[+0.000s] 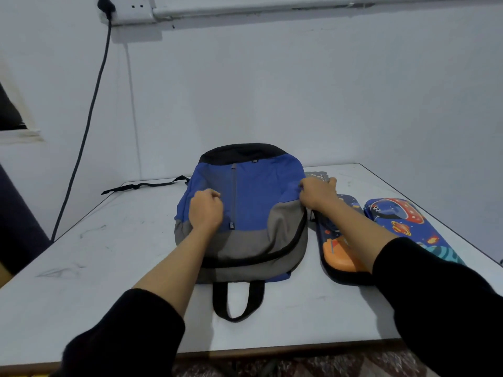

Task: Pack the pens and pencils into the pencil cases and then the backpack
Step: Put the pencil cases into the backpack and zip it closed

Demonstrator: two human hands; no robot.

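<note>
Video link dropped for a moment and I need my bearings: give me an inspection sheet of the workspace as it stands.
Surface: white table, scuffed with dark marks.
Job's things: blue and grey backpack lies flat, carry handle toward the person. Inner pencil case lies to its right, partly under the right forearm. Outer pencil case lies beside that. No pens or pencils seen.
Clutter: patterned item behind the right hand, too hidden to identify.
Grippers: left hand grips the backpack's front fabric. Right hand grips its right edge.
Cables: dark cable hangs from the wall socket, left of the table.
Surroundings: plain white wall.
</note>
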